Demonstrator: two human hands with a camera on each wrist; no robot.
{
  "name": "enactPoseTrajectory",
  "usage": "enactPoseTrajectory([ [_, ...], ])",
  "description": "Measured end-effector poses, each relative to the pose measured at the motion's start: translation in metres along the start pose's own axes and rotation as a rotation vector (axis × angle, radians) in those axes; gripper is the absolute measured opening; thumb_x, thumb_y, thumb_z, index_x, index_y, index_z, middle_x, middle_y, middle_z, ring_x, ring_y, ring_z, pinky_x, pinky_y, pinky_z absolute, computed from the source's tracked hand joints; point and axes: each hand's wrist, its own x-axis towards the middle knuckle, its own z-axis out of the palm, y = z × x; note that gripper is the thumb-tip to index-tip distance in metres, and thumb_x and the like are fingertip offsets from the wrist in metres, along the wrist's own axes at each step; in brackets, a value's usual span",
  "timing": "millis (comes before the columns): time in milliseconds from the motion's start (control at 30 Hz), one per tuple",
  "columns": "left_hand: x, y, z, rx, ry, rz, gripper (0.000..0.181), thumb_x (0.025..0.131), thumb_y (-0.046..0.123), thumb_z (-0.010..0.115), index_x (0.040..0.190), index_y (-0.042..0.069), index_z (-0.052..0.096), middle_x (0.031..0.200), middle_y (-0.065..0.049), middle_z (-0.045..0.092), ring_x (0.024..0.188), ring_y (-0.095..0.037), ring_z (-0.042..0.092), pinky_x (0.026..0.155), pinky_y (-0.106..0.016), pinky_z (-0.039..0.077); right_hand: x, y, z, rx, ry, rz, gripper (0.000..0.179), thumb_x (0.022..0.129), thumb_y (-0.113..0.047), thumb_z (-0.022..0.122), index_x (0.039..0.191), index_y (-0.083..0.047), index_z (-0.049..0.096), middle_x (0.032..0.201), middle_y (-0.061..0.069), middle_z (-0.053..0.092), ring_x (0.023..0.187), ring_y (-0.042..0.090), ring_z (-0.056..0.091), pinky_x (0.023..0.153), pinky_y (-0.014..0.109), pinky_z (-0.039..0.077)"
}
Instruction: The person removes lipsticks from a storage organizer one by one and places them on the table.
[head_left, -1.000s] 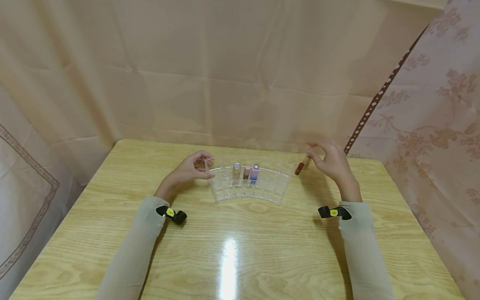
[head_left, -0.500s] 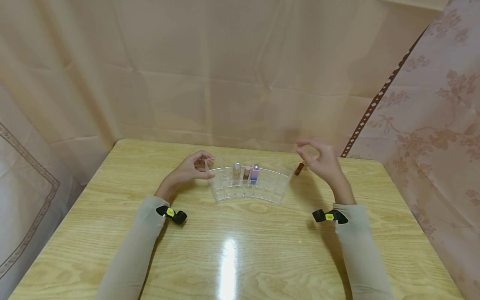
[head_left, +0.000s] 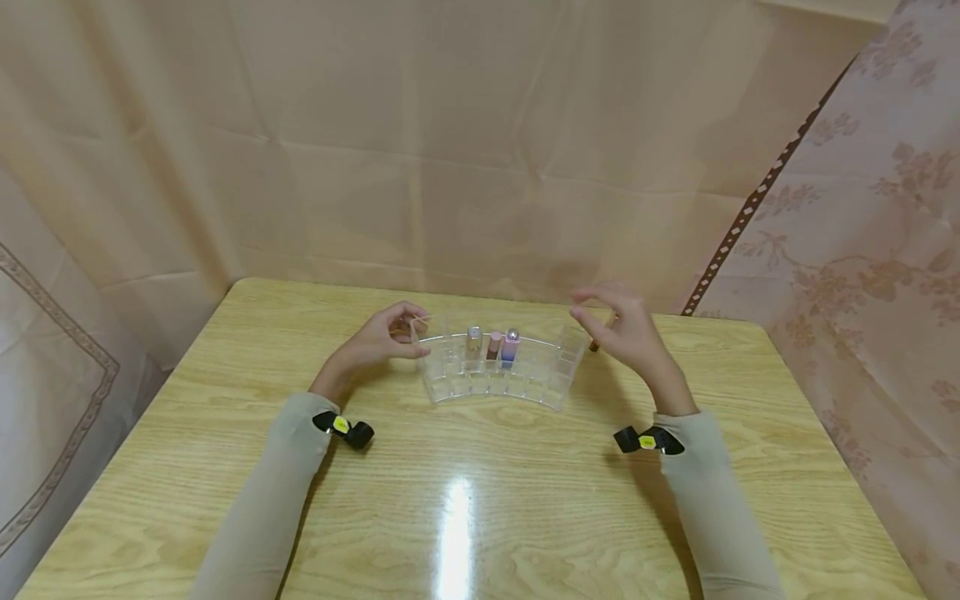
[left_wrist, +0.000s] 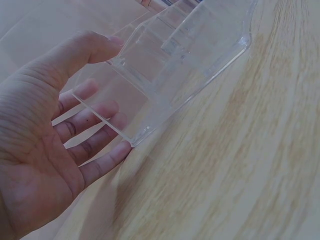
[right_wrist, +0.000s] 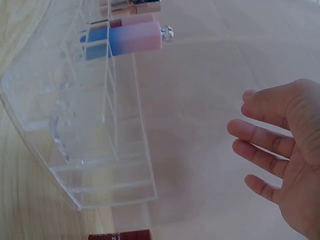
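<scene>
**Our left hand holds the clear box while our right hand hangs near its other end**

We see the clear box near the back edge of the bench, with the curtain close behind. There is little room at the back, but lots of bench in front and on both sides. Our left hand pinches the box's left end between thumb and fingers. Our right hand holds nothing; its thumb and fingers are apart, just beside the right end. Three tubes stand in the box: a shiny gold one, a pink and brown one, and a pink and blue one. A red tube is on the bench, past the right end.

Since a second ago, our right hand has come closer to the box and now hides most of the red tube from the head view. Our left hand and the box stay put.
</scene>
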Motion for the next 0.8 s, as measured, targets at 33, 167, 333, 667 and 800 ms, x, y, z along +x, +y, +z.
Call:
enactPoseTrajectory([
  [33,0.0,0.0,0.0,0.001,-0.001,0.0,0.058,0.084,0.002,0.081,0.135,-0.003,0.053,0.124,-0.023,0.06,0.101,-0.025,0.056,0.089,-0.026,0.047,0.0,-0.001,0.001,0.002,-0.003,-0.007,0.021,0.089,-0.002,0.077,0.109,0.0,0.075,0.109,0.018,0.075,0.108,0.036,0.065,0.097,0.052,0.047],
  [167,-0.001,0.0,-0.001,0.008,-0.005,0.005,0.058,0.084,0.003,0.081,0.134,-0.001,0.053,0.124,-0.023,0.06,0.102,-0.026,0.057,0.089,-0.026,0.047,0.001,-0.003,0.007,0.003,-0.018,-0.039,0.021,0.088,-0.002,0.077,0.109,0.0,0.075,0.111,0.019,0.075,0.109,0.036,0.066,0.098,0.053,0.047],
  [333,0.001,-0.002,0.0,0.004,-0.003,0.012,0.057,0.084,0.002,0.081,0.133,-0.002,0.054,0.123,-0.023,0.06,0.1,-0.025,0.056,0.088,-0.026,0.048,0.0,-0.006,0.015,0.013,-0.043,-0.041,0.021,0.089,-0.004,0.077,0.109,-0.002,0.075,0.114,0.017,0.075,0.112,0.036,0.065,0.102,0.054,0.046],
  [667,0.001,-0.001,0.0,0.009,-0.004,0.022,0.056,0.084,0.001,0.081,0.133,-0.002,0.054,0.122,-0.022,0.06,0.102,-0.026,0.057,0.091,-0.029,0.048,-0.003,-0.012,0.027,0.017,-0.114,-0.005,0.023,0.092,-0.011,0.076,0.114,-0.005,0.074,0.116,0.014,0.074,0.115,0.034,0.066,0.101,0.053,0.049],
  [800,0.0,-0.001,0.0,0.002,-0.005,0.031,0.056,0.084,0.0,0.081,0.133,-0.003,0.054,0.121,-0.021,0.059,0.1,-0.021,0.057,0.089,-0.026,0.049,-0.003,-0.013,0.032,0.015,-0.137,0.0,0.025,0.091,-0.01,0.076,0.116,-0.006,0.074,0.118,0.013,0.074,0.115,0.033,0.065,0.101,0.054,0.048],
])
